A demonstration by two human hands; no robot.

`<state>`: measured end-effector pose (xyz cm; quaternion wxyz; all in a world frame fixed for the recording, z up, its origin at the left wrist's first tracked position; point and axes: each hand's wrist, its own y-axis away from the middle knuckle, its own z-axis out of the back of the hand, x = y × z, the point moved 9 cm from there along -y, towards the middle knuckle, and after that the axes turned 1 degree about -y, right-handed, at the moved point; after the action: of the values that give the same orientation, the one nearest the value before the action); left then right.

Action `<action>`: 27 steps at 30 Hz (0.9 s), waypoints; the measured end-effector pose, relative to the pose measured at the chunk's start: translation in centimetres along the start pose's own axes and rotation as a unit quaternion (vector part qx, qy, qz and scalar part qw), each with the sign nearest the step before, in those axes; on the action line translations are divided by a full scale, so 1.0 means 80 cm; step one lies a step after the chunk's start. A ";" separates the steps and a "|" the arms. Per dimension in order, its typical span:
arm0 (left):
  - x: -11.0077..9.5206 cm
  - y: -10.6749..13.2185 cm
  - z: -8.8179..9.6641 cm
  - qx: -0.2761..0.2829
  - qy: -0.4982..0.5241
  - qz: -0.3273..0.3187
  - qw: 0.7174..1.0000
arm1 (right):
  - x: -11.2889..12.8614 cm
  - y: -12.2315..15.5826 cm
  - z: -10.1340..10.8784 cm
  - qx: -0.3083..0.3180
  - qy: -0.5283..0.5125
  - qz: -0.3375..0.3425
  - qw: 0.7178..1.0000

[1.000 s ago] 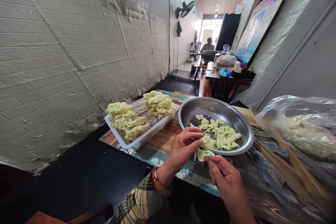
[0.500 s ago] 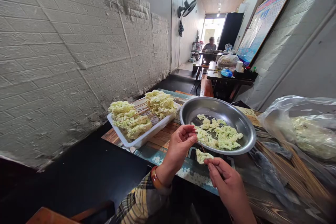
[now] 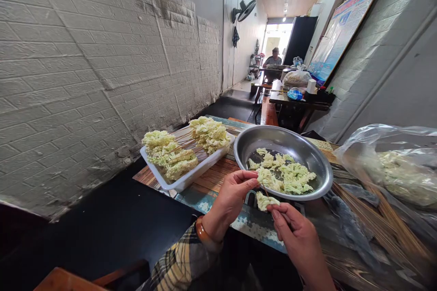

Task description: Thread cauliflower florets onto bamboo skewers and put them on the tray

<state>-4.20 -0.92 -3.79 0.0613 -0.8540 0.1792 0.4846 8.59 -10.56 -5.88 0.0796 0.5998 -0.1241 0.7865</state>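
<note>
My left hand (image 3: 232, 198) pinches a pale green cauliflower floret (image 3: 263, 175) at the near rim of the metal basin (image 3: 319, 166). My right hand (image 3: 295, 232) is closed on a thin bamboo skewer with another floret (image 3: 266, 201) threaded on it, just below the left hand's piece. The basin holds several loose florets (image 3: 290, 177). Left of it, a white tray (image 3: 184, 181) carries finished cauliflower skewers (image 3: 170, 154) in two heaps.
A clear plastic bag of cauliflower (image 3: 396, 163) lies at the right, with a bundle of bare skewers (image 3: 375, 223) below it. A brick wall runs along the left. Further tables (image 3: 293, 100) and a seated person (image 3: 273, 58) are down the corridor.
The left hand took a floret from the basin's edge and brought it down toward the skewered piece in the right hand. The right hand hardly moved.
</note>
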 end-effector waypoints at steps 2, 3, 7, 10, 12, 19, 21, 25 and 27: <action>0.003 0.000 -0.001 0.014 0.001 0.011 1.000 | 0.000 -0.001 0.001 -0.002 0.000 0.000 1.000; 0.003 0.001 -0.002 0.020 -0.006 0.010 1.000 | 0.000 -0.001 0.001 -0.003 0.002 0.000 1.000; -0.006 0.001 -0.002 0.020 -0.037 -0.020 0.999 | 0.007 -0.001 0.003 -0.007 0.017 0.011 1.000; -0.010 0.001 0.001 0.002 -0.040 -0.028 0.999 | 0.018 0.001 0.007 -0.021 0.027 0.034 0.999; -0.009 0.001 0.004 -0.010 -0.040 -0.025 0.999 | 0.023 0.003 0.008 -0.031 0.034 0.047 0.998; -0.005 0.003 0.004 -0.021 -0.034 -0.010 0.999 | 0.028 0.003 0.005 -0.026 0.055 0.059 0.996; -0.005 0.004 0.003 -0.022 -0.033 -0.007 0.999 | 0.029 0.002 0.005 -0.028 0.053 0.060 0.996; -0.006 0.003 0.002 -0.019 -0.050 -0.012 0.998 | 0.030 0.000 0.006 -0.031 0.055 0.064 0.996; -0.007 0.003 0.001 -0.014 -0.059 -0.017 0.998 | 0.029 0.000 0.007 -0.031 0.062 0.067 0.995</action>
<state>-4.60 -0.95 -3.34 0.0681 -0.8278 0.1541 0.5351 8.50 -10.81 -3.51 0.0526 0.5375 -0.1830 0.8215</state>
